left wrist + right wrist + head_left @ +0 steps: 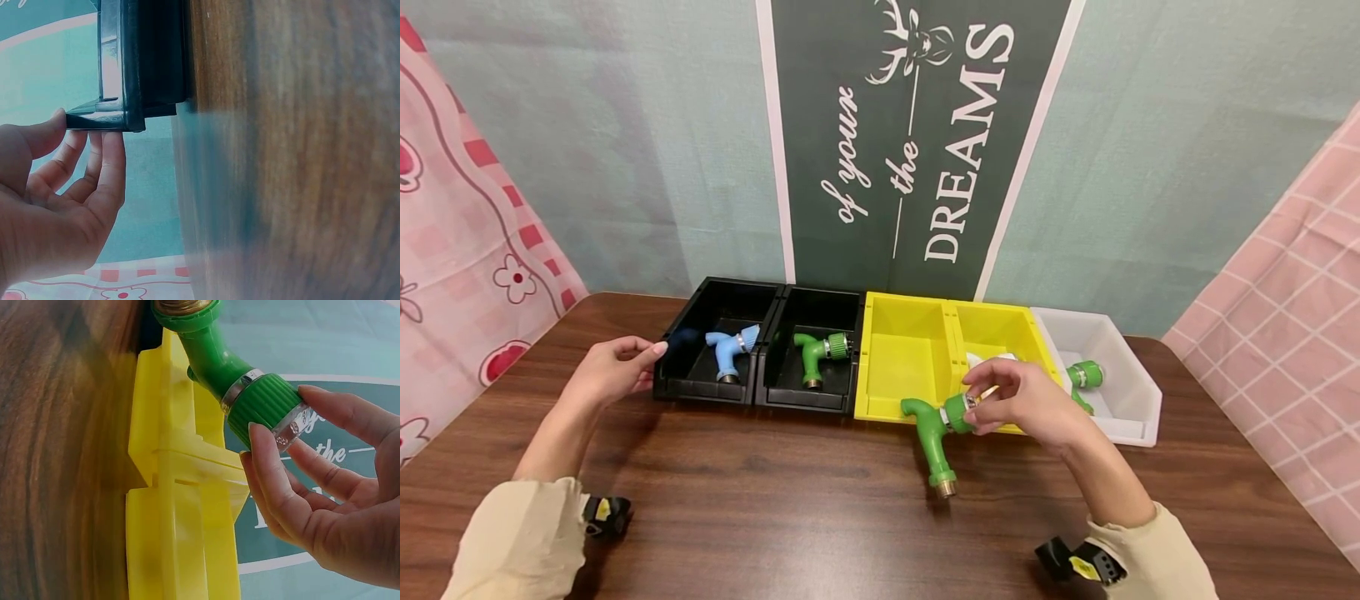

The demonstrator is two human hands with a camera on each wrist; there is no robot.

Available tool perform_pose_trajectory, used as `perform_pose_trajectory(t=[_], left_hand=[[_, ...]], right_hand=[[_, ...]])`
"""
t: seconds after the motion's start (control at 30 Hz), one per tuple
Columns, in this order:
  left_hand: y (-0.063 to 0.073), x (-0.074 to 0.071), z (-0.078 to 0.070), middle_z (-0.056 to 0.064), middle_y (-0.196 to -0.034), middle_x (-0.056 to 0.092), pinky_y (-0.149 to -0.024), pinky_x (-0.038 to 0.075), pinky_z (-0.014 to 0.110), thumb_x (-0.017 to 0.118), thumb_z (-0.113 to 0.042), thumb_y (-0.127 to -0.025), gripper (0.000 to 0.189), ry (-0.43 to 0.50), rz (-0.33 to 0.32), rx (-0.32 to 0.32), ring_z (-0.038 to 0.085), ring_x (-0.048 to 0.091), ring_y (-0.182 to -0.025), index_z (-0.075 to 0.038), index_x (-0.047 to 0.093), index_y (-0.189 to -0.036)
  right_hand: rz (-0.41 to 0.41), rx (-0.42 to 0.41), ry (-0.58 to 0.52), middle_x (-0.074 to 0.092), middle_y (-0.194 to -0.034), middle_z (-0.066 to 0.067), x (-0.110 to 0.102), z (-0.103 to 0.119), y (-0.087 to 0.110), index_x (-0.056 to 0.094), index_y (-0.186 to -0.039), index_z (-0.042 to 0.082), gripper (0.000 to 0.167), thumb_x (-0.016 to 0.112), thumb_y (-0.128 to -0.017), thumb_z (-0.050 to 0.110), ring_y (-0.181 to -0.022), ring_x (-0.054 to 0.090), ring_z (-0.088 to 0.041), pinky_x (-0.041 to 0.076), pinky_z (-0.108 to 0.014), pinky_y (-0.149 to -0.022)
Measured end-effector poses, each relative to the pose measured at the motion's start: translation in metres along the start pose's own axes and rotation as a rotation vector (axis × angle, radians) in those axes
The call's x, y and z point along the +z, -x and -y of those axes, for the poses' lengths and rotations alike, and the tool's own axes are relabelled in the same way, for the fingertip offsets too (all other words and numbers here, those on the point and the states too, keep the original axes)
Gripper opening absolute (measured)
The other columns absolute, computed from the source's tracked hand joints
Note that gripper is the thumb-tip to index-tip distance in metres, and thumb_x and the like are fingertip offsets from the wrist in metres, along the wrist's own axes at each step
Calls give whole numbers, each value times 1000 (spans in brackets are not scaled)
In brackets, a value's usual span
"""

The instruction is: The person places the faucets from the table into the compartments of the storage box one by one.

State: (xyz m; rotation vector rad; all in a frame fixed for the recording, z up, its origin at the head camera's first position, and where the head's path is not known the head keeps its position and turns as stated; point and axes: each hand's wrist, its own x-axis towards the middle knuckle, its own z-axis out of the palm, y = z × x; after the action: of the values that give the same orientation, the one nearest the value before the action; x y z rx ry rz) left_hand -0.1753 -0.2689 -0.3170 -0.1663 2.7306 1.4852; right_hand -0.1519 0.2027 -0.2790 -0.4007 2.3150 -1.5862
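Observation:
My right hand pinches a green plastic tap by its ribbed knob, thumb and fingertips around the clear end cap. The tap hangs in front of the yellow bins, its brass threaded end pointing down. At the far left, my left hand holds the side rim of a black bin, thumb at the top edge and fingers against the outer wall. A blue tap lies in that bin. Another green tap lies in the black bin beside it.
Two yellow bins stand mid-row; a white object, partly hidden by my right hand, lies in the right one. The white bin at the right end holds a green tap. Curtains hang behind the wooden table.

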Motion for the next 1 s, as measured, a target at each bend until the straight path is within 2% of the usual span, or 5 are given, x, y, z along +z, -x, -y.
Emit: perform_pose_trajectory(t=[0.33, 0.6, 1.0], left_hand=[[2, -1, 0, 6, -81, 56, -64, 54, 25, 45, -34, -95, 50, -18, 10, 3, 10, 55, -68, 15, 48, -108], [1, 0, 0, 7, -82, 56, -64, 54, 26, 46, -33, -95, 50, -12, -2, 5, 10, 54, -67, 15, 49, -108], [2, 0, 1, 6, -82, 55, -65, 54, 26, 46, -35, -95, 52, 5, -4, 11, 9, 54, -68, 15, 49, -108]], right_hand=[[-48, 22, -9, 52, -92, -19, 1, 4, -4, 49, -112, -13, 43, 69, -77, 2, -75, 62, -27, 54, -40, -69], [-80, 6, -66, 52, -92, -18, 4, 8, -9, 44, -114, -15, 45, 66, -78, -1, -75, 63, -25, 54, -41, -69], [-185, 36, -95, 52, -95, -18, 12, 14, -22, 45, -118, -12, 48, 68, -77, -2, -70, 63, -21, 53, -44, -71]])
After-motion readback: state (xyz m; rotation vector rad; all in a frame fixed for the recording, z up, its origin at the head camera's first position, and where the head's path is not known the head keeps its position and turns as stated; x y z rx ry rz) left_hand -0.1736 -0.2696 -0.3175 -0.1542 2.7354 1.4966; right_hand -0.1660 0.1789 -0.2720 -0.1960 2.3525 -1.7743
